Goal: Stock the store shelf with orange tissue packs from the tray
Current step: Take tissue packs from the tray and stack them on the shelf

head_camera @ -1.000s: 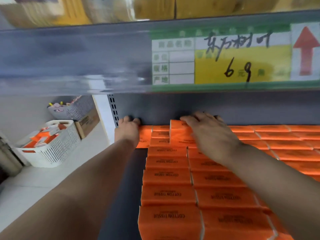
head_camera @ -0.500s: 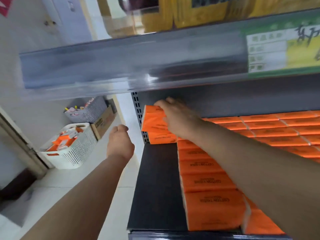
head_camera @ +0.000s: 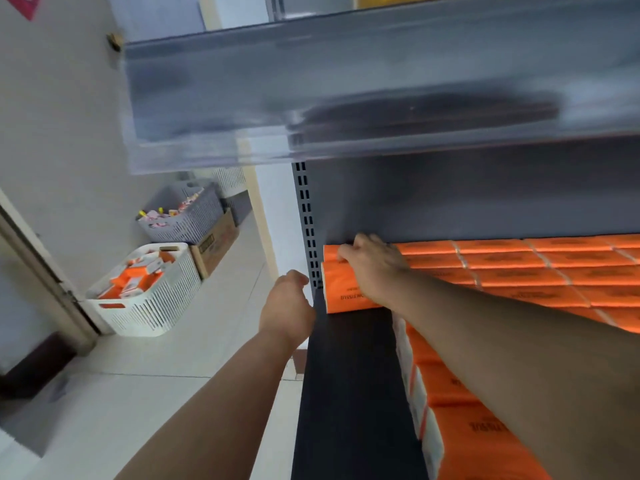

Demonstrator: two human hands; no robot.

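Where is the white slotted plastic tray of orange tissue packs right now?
In the head view, the white slotted plastic tray stands on the floor at left, by the wall, a brown cardboard box just behind it.

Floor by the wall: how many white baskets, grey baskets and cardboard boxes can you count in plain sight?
white basket: 1
grey basket: 1
cardboard box: 1
Total: 3
More baskets further back are mostly hidden, so they are not counted.
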